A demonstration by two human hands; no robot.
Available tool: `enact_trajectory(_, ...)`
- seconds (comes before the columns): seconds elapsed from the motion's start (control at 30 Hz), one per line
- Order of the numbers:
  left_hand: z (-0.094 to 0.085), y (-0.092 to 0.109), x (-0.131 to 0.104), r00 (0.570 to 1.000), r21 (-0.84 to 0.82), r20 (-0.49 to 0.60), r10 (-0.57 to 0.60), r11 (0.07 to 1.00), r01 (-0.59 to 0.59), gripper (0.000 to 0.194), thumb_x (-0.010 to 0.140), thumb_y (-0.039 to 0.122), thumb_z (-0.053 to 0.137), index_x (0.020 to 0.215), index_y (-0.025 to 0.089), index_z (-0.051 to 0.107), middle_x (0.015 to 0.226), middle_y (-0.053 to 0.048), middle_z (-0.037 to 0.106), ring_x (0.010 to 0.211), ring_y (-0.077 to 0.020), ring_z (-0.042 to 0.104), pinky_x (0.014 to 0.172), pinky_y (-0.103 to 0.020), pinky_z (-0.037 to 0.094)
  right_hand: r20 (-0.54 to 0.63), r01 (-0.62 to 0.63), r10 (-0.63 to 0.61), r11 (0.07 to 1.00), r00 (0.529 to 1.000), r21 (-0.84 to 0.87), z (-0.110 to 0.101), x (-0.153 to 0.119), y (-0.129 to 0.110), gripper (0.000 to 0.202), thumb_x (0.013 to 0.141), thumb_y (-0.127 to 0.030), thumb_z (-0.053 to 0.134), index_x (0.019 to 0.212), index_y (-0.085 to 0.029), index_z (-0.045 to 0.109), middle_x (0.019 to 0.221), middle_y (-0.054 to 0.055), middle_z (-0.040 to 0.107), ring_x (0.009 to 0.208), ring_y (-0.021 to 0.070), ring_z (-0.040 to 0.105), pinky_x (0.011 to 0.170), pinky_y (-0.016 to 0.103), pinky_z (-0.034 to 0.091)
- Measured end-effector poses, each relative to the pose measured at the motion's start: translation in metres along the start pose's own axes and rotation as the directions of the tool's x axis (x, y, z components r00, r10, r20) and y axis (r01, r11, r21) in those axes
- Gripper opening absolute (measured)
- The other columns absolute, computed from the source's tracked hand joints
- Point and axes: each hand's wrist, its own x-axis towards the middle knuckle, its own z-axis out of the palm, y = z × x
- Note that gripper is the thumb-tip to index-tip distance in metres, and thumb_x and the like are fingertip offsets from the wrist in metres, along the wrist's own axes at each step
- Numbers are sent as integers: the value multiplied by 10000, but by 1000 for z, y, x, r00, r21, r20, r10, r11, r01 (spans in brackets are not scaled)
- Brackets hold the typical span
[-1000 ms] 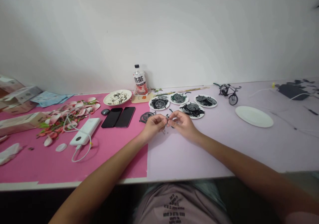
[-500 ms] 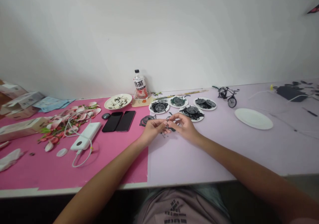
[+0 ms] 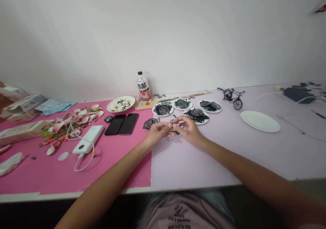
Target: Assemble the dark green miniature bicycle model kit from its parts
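My left hand (image 3: 159,133) and my right hand (image 3: 189,129) meet over the lilac table, fingertips pinched together on a small dark piece (image 3: 171,126). It looks like a model part, too small and covered to name exactly. Black spoked wheels (image 3: 150,123) of a toy bicycle lie just left of my left hand. Beyond my fingers, several white plates hold black parts and wheels; the nearest plate (image 3: 206,121) is right behind my right hand. A few tiny pieces (image 3: 168,139) lie beneath my hands. Farther right stands a black model bicycle (image 3: 233,99).
Two phones (image 3: 121,124), a white power bank with cable (image 3: 88,139) and pink petals (image 3: 76,117) lie on the pink side. A drink bottle (image 3: 144,89) stands by the wall. To the right are a white plate (image 3: 259,121) and a dark pouch-like object (image 3: 298,95).
Both hands stay nearly in place, still pinching the small piece. Its angle and my fingertips have shifted slightly. The whole view has moved by a few pixels.
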Motion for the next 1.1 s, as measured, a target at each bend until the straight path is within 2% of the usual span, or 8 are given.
enact_trajectory(0.23,0,1,0,1000,-4,11,-7,1000,7,525,722,545,868,983,102,760,797,-81,759,660,-142,705,643,-244,534,13,-6,6,1000,1000,24,-1,0,1,161,821,-330,730,925,-213,692,994,58,733,914,207,694,801,349,557)
enact_trajectory(0.57,-2,0,0,1000,64,17,21,998,-22,543,735,557,855,991,88,758,883,-120,783,692,-179,745,644,-270,576,51,-47,44,998,998,47,-2,-1,2,192,833,-358,737,956,-218,690,970,46,716,851,194,682,758,339,560)
enact_trajectory(0.8,1,6,-2,1000,117,10,19,993,-20,572,762,561,832,1056,76,754,766,-100,775,682,-172,738,663,-261,575,64,-44,42,999,997,23,-2,-1,3,209,849,-389,724,963,-220,678,993,43,703,915,198,673,791,331,547)
enact_trajectory(0.9,0,6,-1,1000,124,11,13,992,-14,564,765,569,825,1044,82,758,840,-114,788,706,-176,746,673,-265,579,74,-37,36,999,997,7,-2,0,2,231,858,-419,716,961,-216,680,988,47,711,871,193,675,776,329,545)
enact_trajectory(1.0,-1,5,0,1000,104,-12,13,994,-12,556,754,572,831,1035,98,753,955,-132,795,728,-179,750,669,-271,582,54,24,-19,996,998,-91,-10,6,0,205,903,-417,667,957,-221,689,966,43,719,891,203,675,806,342,531)
enact_trajectory(1.1,-2,4,2,998,67,-65,1,998,4,576,718,580,854,1020,102,741,961,-139,796,718,-177,747,665,-275,580,-46,158,-174,958,984,-241,-29,18,-4,188,961,-392,599,951,-224,685,992,56,728,947,221,665,826,356,517)
